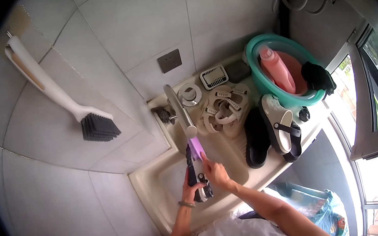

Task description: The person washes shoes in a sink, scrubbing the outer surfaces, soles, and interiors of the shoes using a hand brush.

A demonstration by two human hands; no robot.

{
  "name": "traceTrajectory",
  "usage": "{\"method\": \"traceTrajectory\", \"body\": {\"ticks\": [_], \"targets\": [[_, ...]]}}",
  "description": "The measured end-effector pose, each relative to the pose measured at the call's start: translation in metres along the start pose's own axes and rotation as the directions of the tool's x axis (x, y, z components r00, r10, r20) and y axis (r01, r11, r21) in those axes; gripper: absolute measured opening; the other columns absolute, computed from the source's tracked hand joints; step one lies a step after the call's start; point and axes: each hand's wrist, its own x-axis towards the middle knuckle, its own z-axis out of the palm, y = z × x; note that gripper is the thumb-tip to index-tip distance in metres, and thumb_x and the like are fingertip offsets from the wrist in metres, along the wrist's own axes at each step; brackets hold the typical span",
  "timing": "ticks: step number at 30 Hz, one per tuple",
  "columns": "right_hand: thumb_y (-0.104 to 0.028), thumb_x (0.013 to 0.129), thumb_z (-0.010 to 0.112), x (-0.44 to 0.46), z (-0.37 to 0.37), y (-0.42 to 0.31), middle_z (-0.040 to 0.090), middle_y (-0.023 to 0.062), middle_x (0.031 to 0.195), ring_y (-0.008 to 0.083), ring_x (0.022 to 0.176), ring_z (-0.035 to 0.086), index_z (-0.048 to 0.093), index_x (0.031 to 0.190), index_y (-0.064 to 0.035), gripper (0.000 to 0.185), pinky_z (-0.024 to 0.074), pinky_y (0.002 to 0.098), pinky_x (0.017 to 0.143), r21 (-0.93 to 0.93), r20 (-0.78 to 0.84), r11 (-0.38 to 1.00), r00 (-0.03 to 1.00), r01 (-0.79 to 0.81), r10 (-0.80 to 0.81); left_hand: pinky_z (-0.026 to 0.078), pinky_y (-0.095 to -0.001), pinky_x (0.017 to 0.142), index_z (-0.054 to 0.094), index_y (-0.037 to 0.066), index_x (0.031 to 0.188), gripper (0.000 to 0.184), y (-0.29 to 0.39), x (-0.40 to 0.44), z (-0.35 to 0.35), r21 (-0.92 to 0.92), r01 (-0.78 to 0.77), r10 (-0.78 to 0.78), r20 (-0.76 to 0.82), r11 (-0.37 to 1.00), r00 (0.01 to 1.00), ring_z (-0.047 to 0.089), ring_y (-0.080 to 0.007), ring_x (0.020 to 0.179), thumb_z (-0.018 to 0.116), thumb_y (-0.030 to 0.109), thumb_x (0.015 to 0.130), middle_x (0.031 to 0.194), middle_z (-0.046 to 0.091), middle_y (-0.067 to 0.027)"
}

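The faucet (180,112) overhangs my work; clogs (281,123) sit rightward. Over the sink (165,186), my left hand (190,190) grips a black-and-white shoe (198,167), lengthwise away from me; my right hand (216,172) grasps a purple scrubber (196,148).

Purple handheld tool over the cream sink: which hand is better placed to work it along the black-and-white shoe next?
Probably the right: your right hand seems to hold the purple tool, while your left hand is busy holding the black-and-white shoe.
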Motion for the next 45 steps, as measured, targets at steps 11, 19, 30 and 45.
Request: {"method": "traceTrajectory", "body": {"ticks": [11,19,30,45], "targets": [[-0.021,0.094,0.052,-0.021,-0.028,-0.02,0.06,0.0257,0.069,0.0457,0.067,0.061,0.048,0.139,-0.0204,0.045,0.049,0.0531,0.062,0.128,-0.046,0.99,0.997,0.064,-0.059,0.052,-0.0313,0.087,0.025,0.006,0.15,0.099,0.017,-0.005,-0.001,0.03,-0.036,0.035,0.006,0.999,0.999,0.058,-0.0188,0.106,0.069,-0.011,0.064,0.126,0.055,-0.0082],[-0.021,0.094,0.053,0.019,-0.067,-0.023,0.052,0.0253,0.065,0.0396,0.057,0.056,0.053,0.135,-0.0208,0.041,0.0487,0.0411,0.06,0.108,-0.049,0.994,0.999,-0.001,0.006,0.046,-0.0334,0.096,0.022,0.006,0.152,0.101,0.041,-0.015,-0.011,0.087,-0.026,0.014,0.138,0.996,0.99,0.054,-0.0199,0.115,0.07,-0.008,0.063,0.133,0.051,-0.009],[-0.038,0.084,0.07,0.037,-0.108,-0.043,0.059,-0.0005,0.079,0.0094,0.068,0.044,0.038,0.147,-0.0141,0.074,0.042,0.026,0.062,0.536,0.149,0.831,0.985,-0.152,0.085,0.041,-0.041,0.106,0.027,0.001,0.148,0.091,0.021,-0.009,-0.092,-0.261,0.257,-0.073,0.556,0.931,0.828,0.047,-0.031,0.129,0.069,0.017,0.07,0.14,0.047,-0.0183],[-0.013,0.078,0.078,0.031,-0.082,-0.049,0.064,0.0067,0.114,0.0105,0.095,0.059,0.029,0.149,-0.0021,0.086,0.0459,0.0234,0.087,0.808,0.026,0.585,0.996,-0.072,0.087,0.047,-0.0248,0.086,0.062,-0.002,0.111,0.03,0.04,0.002,-0.104,0.142,-0.24,0.264,-0.183,0.96,0.947,0.061,-0.0112,0.091,0.07,0.006,0.084,0.095,0.065,-0.0043]]}}
